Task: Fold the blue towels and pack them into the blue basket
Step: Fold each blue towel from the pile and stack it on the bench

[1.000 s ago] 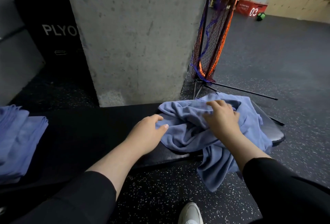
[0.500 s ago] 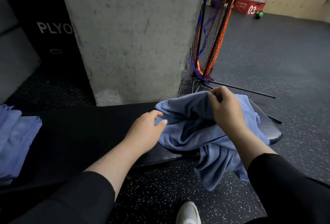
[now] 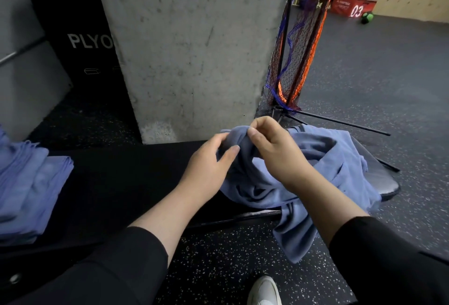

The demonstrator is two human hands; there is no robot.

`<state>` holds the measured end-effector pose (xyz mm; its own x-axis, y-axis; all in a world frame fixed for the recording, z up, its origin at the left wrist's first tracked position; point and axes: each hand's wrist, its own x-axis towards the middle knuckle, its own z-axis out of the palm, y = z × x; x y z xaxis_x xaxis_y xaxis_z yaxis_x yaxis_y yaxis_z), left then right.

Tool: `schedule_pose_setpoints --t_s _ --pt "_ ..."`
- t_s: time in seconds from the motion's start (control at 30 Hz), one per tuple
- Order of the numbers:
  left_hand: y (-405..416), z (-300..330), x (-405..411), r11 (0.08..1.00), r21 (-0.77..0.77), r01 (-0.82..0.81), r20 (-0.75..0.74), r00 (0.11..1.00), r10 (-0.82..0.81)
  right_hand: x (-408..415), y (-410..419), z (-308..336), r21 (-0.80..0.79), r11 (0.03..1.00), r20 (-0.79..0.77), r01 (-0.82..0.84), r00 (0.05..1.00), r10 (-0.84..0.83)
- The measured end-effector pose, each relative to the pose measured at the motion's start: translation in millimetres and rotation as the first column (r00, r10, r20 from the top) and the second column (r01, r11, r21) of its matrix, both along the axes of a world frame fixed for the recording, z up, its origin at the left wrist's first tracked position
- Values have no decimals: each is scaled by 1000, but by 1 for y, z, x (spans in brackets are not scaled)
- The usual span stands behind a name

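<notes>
A white shoe [image 3: 264, 291] is peeking in at the bottom, on the speckled floor [image 3: 218, 256]. Just past it, one end of the crumpled blue towel [image 3: 323, 158] is hanging off the edge of the black tabletop [image 3: 121, 183]; the rest is lying bunched on top. Both hands are now meeting at one raised bit of the towel. A moment ago the right hand [image 3: 277, 151] was pressing down on the heap; now its grip is pinching a towel edge and lifting it. The left hand [image 3: 209, 161] has slid closer, and its grip is holding the cloth right beside it. I think the person is looking for a corner, so folding is only starting. At the far left, a stack of folded towels [image 3: 29, 192] is waiting on the tabletop. The blue basket is not showing. Behind stand a concrete pillar [image 3: 194, 49], a black box [image 3: 77, 37] and a net [image 3: 298, 49].
</notes>
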<state>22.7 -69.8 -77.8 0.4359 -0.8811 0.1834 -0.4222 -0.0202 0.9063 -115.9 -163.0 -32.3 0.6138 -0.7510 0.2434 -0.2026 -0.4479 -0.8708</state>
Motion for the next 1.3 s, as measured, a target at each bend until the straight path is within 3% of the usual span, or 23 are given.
schedule_pose_setpoints --t_s 0.13,0.27,0.37,0.47,0.6,0.7,0.77,0.87,1.03,1.1,1.17,1.23,1.3 --pt "3 5 15 985 -44 -165 -105 982 160 16 8 1 127 991 94 -35 995 23" --pt "14 10 28 974 -24 -224 -295 933 207 32 12 -3 202 979 146 -30 989 0" --pt "26 20 44 941 -27 -336 -478 831 283 47 16 -10 85 994 -108 -69 991 78" --pt "41 30 71 887 -30 -461 -538 755 375 63 20 -24 -106 990 -382 -94 923 47" --pt "66 46 99 801 -29 -597 -533 687 493 89 31 -31 -83 996 -305 -10 952 -16" --pt "79 48 116 789 26 -614 -632 601 489 108 51 -26 83 986 -177 -142 972 155" --pt "83 43 125 833 92 -545 -667 588 458 122 65 -25 152 956 -122 -252 955 272" --pt "89 39 125 907 154 -391 -643 658 393 143 81 -26 62 967 -140 -249 957 255" --pt "101 28 130 904 154 -399 -529 740 417 160 88 -25 -92 985 -189 -144 974 125" --pt "103 28 135 852 186 -490 -378 765 522 160 86 -22 -53 993 -178 -107 979 96" --pt "103 33 135 799 107 -591 -144 786 601 159 82 -20 -33 996 -197 -84 977 76" --pt "103 40 128 866 52 -498 -41 865 500 158 78 -18 -43 996 -208 -79 976 68" --pt "102 43 117 944 139 -300 -35 951 308 157 76 -14 -24 997 -196 -79 978 73"
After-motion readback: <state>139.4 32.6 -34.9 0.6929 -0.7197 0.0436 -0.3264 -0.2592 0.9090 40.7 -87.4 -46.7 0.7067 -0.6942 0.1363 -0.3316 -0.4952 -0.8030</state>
